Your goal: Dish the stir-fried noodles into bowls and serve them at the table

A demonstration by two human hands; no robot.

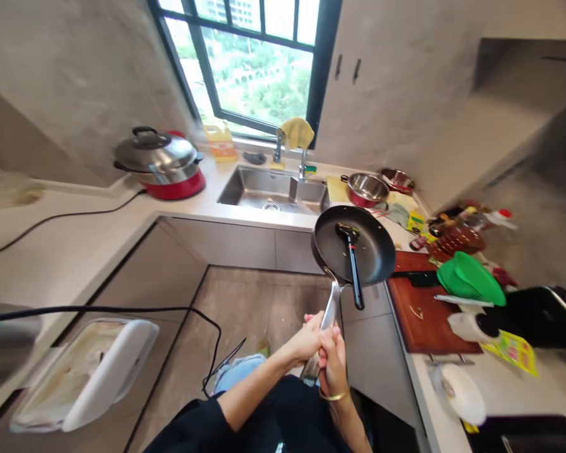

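A dark frying pan (pixel 375 248) with a metal handle is held up in front of me, over the floor and near the counter corner. My left hand (pixel 306 340) grips the pan's handle from the left side. Wrapped round the same handle, my right hand (pixel 334 358) is closed, with a gold bangle on that wrist. A black spatula (pixel 353 267) rests in the pan, its head on the pan's bottom and its handle sticking out over the near rim. A few small bits lie on the pan's surface.
Ahead is a steel sink (pixel 259 189) under an open window. To its left stands a red electric steamer (pixel 163 170). On the right counter lie a cutting board (pixel 410 314), a green bowl (pixel 474 277) and several bottles. A black cord (pixel 99 309) crosses the left side.
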